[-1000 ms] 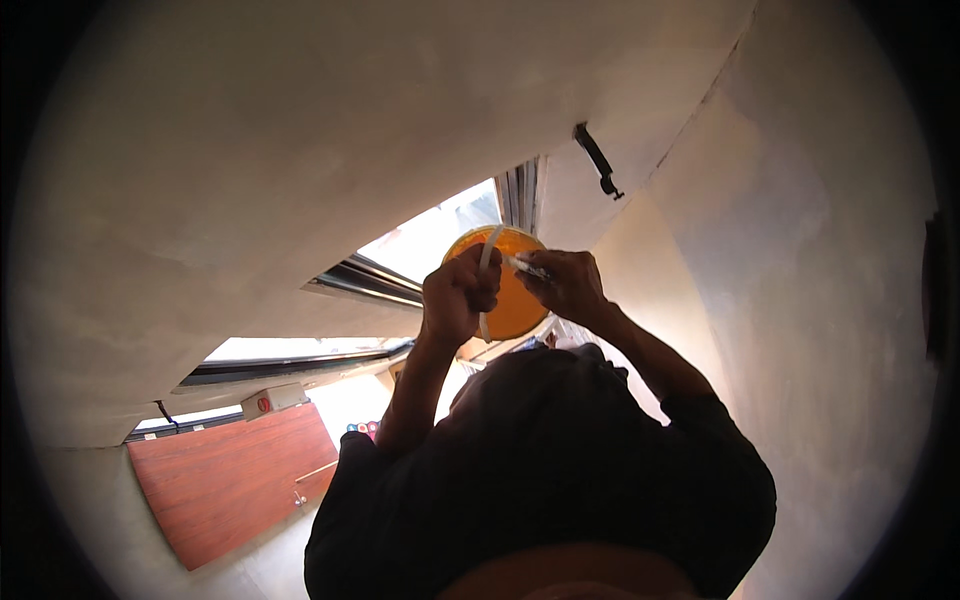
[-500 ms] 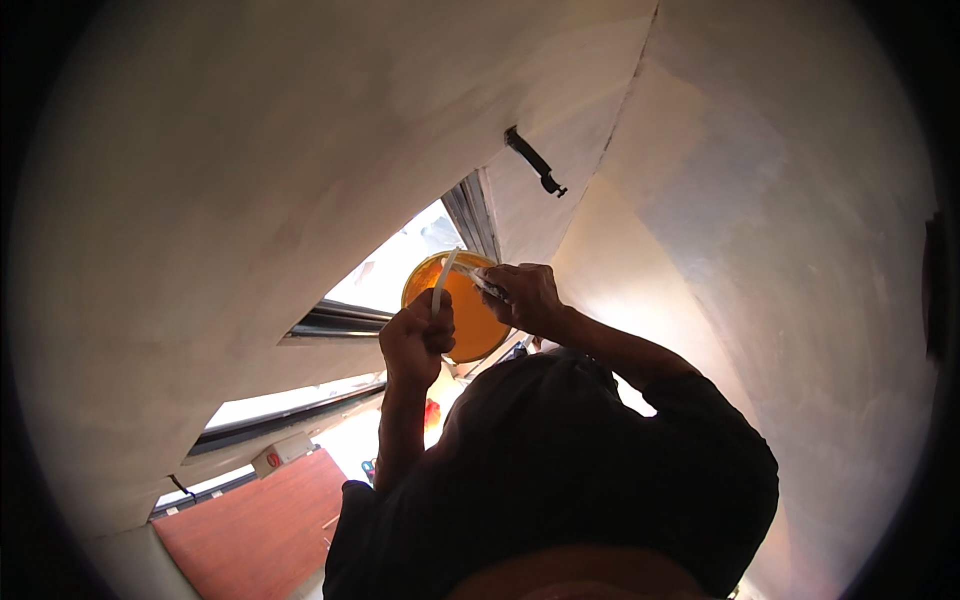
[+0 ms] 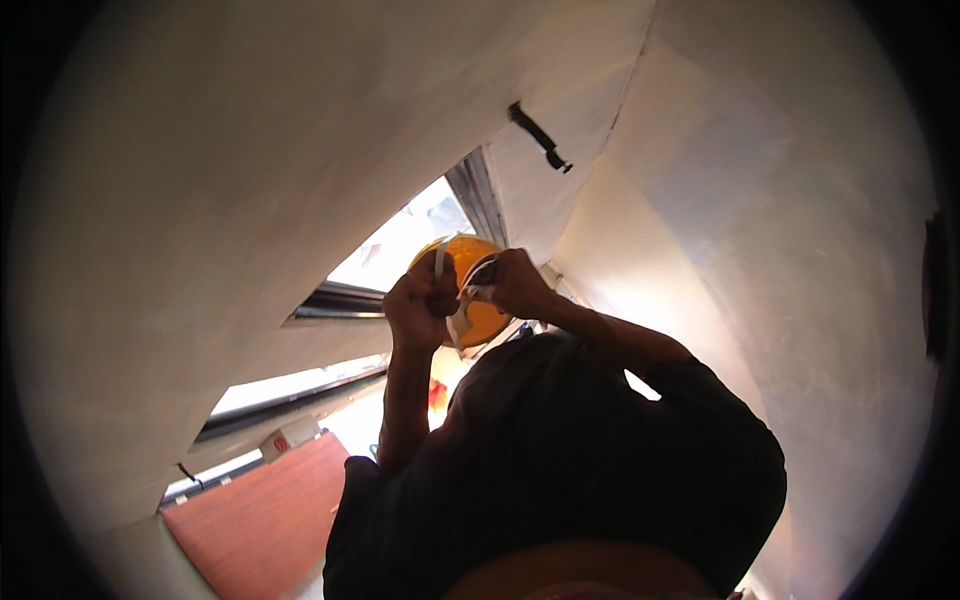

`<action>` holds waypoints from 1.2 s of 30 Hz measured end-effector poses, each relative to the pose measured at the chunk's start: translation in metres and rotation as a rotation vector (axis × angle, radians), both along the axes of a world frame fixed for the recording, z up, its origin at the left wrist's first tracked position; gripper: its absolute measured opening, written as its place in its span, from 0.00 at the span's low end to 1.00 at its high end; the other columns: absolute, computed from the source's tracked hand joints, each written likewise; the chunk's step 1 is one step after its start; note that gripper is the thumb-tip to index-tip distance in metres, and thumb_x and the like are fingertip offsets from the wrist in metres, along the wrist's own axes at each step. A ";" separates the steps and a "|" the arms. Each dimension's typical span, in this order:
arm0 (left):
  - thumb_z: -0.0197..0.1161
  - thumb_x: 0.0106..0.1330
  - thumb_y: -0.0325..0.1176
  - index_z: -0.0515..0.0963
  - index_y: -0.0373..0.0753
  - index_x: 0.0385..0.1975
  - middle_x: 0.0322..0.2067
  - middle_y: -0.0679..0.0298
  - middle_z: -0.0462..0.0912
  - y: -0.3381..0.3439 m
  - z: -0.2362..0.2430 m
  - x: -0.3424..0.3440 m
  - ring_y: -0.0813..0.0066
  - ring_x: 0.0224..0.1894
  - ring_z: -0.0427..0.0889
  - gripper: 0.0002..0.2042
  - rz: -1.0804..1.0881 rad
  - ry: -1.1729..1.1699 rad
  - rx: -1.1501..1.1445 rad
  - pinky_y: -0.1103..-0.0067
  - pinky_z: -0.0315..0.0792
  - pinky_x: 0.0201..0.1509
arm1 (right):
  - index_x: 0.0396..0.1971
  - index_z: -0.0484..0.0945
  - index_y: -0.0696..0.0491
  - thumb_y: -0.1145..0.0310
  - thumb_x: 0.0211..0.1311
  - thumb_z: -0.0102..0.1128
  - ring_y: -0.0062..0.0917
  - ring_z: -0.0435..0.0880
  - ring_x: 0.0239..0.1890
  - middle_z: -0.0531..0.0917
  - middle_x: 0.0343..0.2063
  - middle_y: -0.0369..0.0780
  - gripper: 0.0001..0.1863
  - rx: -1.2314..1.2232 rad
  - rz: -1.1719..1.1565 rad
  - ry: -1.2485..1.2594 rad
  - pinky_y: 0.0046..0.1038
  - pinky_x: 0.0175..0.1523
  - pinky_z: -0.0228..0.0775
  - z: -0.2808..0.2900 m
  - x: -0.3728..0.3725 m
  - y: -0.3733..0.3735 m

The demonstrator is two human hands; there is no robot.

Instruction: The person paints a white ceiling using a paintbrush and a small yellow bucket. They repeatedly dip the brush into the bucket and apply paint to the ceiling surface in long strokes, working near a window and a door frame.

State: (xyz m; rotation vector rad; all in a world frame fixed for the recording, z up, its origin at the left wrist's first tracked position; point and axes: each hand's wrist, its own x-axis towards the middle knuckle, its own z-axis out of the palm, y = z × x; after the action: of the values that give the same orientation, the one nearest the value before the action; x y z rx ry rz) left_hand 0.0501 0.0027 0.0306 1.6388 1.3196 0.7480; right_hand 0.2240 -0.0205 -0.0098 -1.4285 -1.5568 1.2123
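Observation:
My left hand point(image 3: 420, 308) is closed in a fist around a narrow white strip point(image 3: 440, 262), whose upper end sticks out above the fingers. Just to its right, my right hand point(image 3: 522, 285) has its fingers closed on a small dark-and-white piece point(image 3: 482, 272); its kind is hard to make out. Past both hands shows a round yellow-orange thing point(image 3: 488, 318) with a paler rim, bowl-like in outline, partly covered by the hands. A pale, bent end hangs over it below the left fist. Shadow hides most finger detail.
A black arm-like fitting point(image 3: 540, 137) sticks out from the pale surface above the hands. Bright window openings point(image 3: 400, 240) with dark frames lie left of them. A reddish-brown panel point(image 3: 260, 515) stands lower left, a small box point(image 3: 287, 438) at its top edge.
Both hands have shifted slightly, the right closer to the left and turned inward. The round thing sits a little higher and is more covered. A pale bent piece now shows below the left fist.

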 end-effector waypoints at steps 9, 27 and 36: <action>0.45 0.65 0.41 0.71 0.32 0.49 0.25 0.69 0.69 -0.010 -0.020 -0.023 0.84 0.21 0.62 0.21 -0.054 -1.086 -0.672 0.86 0.56 0.22 | 0.35 0.81 0.53 0.67 0.48 0.66 0.33 0.85 0.28 0.85 0.29 0.41 0.12 0.636 0.023 -0.318 0.35 0.33 0.75 -0.015 0.018 -0.003; 0.53 0.67 0.34 0.78 0.34 0.37 0.22 0.66 0.75 0.007 -0.033 -0.016 0.79 0.17 0.69 0.10 0.001 -0.973 -0.533 0.82 0.63 0.18 | 0.30 0.83 0.58 0.68 0.44 0.71 0.30 0.86 0.27 0.85 0.26 0.45 0.12 0.190 -0.039 -0.040 0.28 0.37 0.77 -0.005 -0.006 -0.001; 0.50 0.65 0.44 0.76 0.35 0.44 0.20 0.71 0.73 -0.003 -0.032 -0.022 0.83 0.16 0.64 0.19 -0.090 -1.105 -0.651 0.81 0.62 0.18 | 0.27 0.83 0.50 0.65 0.45 0.66 0.36 0.83 0.25 0.84 0.23 0.42 0.08 0.513 -0.134 -0.204 0.36 0.30 0.73 -0.023 0.007 0.003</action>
State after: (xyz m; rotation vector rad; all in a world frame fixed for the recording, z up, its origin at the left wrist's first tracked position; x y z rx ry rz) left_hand 0.0281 -0.0007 -0.0016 0.5543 0.5552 0.8485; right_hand 0.2312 -0.0174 -0.0325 -1.3092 -1.7182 0.5413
